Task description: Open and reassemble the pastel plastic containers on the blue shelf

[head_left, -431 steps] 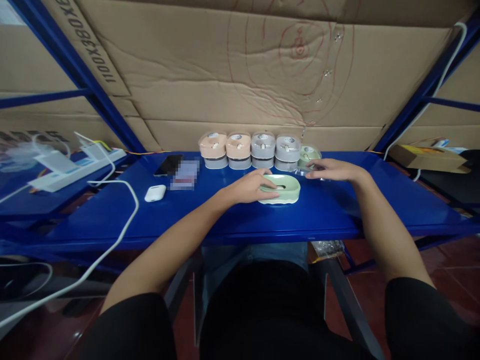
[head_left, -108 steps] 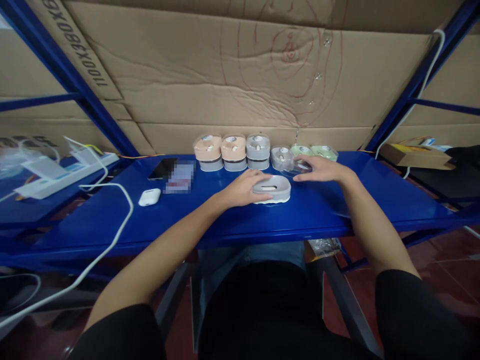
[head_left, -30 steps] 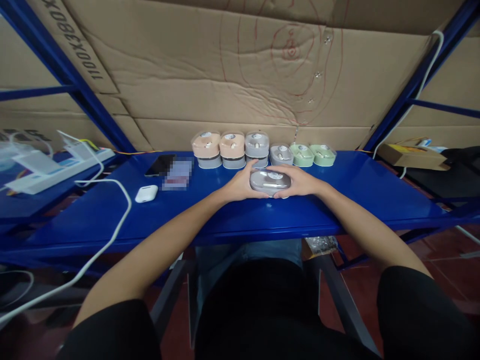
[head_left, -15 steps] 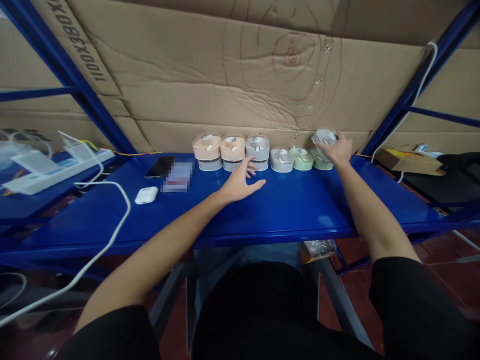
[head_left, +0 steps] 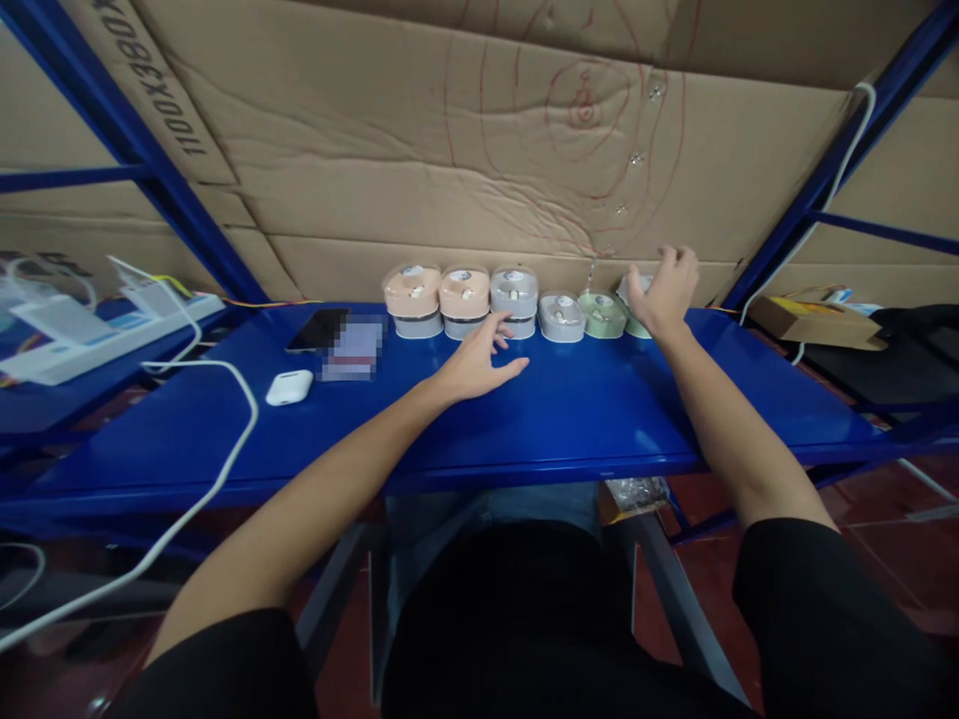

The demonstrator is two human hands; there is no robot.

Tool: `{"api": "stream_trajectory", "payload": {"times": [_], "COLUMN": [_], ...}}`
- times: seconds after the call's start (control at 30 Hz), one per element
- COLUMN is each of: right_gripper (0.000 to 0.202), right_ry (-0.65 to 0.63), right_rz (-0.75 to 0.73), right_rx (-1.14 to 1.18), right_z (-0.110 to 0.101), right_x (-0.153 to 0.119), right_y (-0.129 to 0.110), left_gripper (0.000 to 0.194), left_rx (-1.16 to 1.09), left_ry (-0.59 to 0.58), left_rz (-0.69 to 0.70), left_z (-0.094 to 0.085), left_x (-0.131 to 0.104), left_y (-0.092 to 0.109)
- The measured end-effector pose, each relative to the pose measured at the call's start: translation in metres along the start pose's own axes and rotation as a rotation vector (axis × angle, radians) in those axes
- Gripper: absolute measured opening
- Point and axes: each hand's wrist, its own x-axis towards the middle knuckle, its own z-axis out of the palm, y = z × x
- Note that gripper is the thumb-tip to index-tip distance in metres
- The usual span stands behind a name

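Note:
My right hand (head_left: 663, 293) is over the right end of a row of small rounded boxes with clear lids, its fingers spread. Mostly hidden behind it, a grey box (head_left: 622, 289) sits on a green box (head_left: 637, 328). Beside them stand a single green box (head_left: 603, 318) and a single grey box (head_left: 561, 318). My left hand (head_left: 486, 358) hovers open, holding nothing, in front of a grey two-box stack (head_left: 513, 292). Two stacks topped with peach boxes, the nearer-to-hand peach box (head_left: 465, 296) and the leftmost peach box (head_left: 412, 296), stand further left.
On the blue shelf (head_left: 584, 429) at left lie a white earbud case (head_left: 289, 387), a dark phone (head_left: 318, 331) and a blurred card. A white cable (head_left: 244, 429) crosses the left side. Cardboard (head_left: 360, 150) backs the shelf, between blue posts. An open carton (head_left: 816, 325) is at right.
My right hand has come down slightly and its fingers have spread off the grey box, which is now lower, on the rightmost green box. My left hand stays put.

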Motion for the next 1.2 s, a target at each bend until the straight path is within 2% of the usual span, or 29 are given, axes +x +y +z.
{"api": "stream_trajectory", "payload": {"times": [0.1,0.23,0.3,0.4,0.47,0.57,0.7,0.83,0.9,0.97,1.03,1.07,1.13,1.2], "right_gripper": [0.086,0.110,0.124,0.132,0.133,0.134,0.115,0.100,0.093,0.097,0.102,0.101,0.093,0.092], "right_ry": [-0.137,-0.341,-0.464,-0.537,-0.523,-0.491,-0.612,-0.585,-0.539,-0.546,-0.633,-0.684,-0.762,-0.813], "right_rz": [-0.309,-0.576,-0.661,-0.671,-0.641,-0.598,-0.598,-0.633,-0.550,-0.372,-0.246,-0.242,-0.375,-0.613], "right_rx": [0.076,0.187,0.157,0.108,0.097,0.061,-0.009,0.041,0.063,0.031,-0.023,-0.030,0.059,0.284], "right_z": [-0.006,0.007,0.016,0.023,0.023,0.018,0.007,-0.015,-0.028,-0.038,-0.042,-0.043,-0.042,-0.042], "right_x": [-0.009,-0.014,-0.015,-0.018,-0.021,-0.027,-0.043,-0.064,-0.073,-0.079,-0.082,-0.082,-0.082,-0.081], "right_y": [-0.036,-0.100,-0.127,-0.150,-0.150,-0.131,-0.092,-0.072,-0.073,-0.079,-0.083,-0.084,-0.083,-0.079], "left_gripper": [0.075,0.053,0.037,0.025,0.023,0.022,0.022,0.023,0.023,0.025,0.037,0.049,0.082,0.117], "left_rx": [0.028,0.077,0.103,0.118,0.117,0.112,0.109,0.116,0.118,0.113,0.085,0.060,-0.004,-0.074], "left_ry": [0.008,-0.007,-0.013,-0.010,-0.005,-0.004,-0.008,-0.004,0.004,0.009,0.007,0.001,-0.028,-0.083], "left_rz": [0.015,0.043,0.060,0.071,0.074,0.087,0.074,0.068,0.065,0.063,0.055,0.043,0.011,-0.009], "left_z": [-0.001,-0.004,-0.006,-0.007,-0.007,-0.006,-0.007,-0.008,-0.008,-0.008,-0.008,-0.008,-0.008,-0.008], "left_x": [0.000,0.001,0.001,0.002,0.003,0.003,0.002,0.002,0.002,0.001,0.001,0.001,0.001,0.001], "left_y": [0.002,0.005,0.006,0.008,0.008,0.009,0.011,0.013,0.013,0.014,0.013,0.012,0.009,0.005]}}
